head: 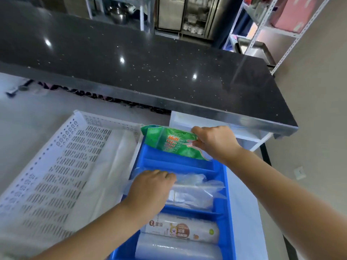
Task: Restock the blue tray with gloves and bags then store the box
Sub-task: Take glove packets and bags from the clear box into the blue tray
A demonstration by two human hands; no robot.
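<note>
Head view: the blue tray [221, 186] is sitting on the counter, already carrying two rolls [181, 229] at the near end and clear bags [195, 194] mid-tray, which the left hand [152, 188] is pressing flat, fingers loosely curled. The right hand [214, 141] is pinching a green packet [169, 142] over the empty far compartment. Restocking is judged well advanced; the white basket [62, 166] beside the tray is looking nearly emptied, and storing the box is remaining.

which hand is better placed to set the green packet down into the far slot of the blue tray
Right. The right hand already grips the green packet over the blue tray's far end; the left hand rests on clear bags.
</note>
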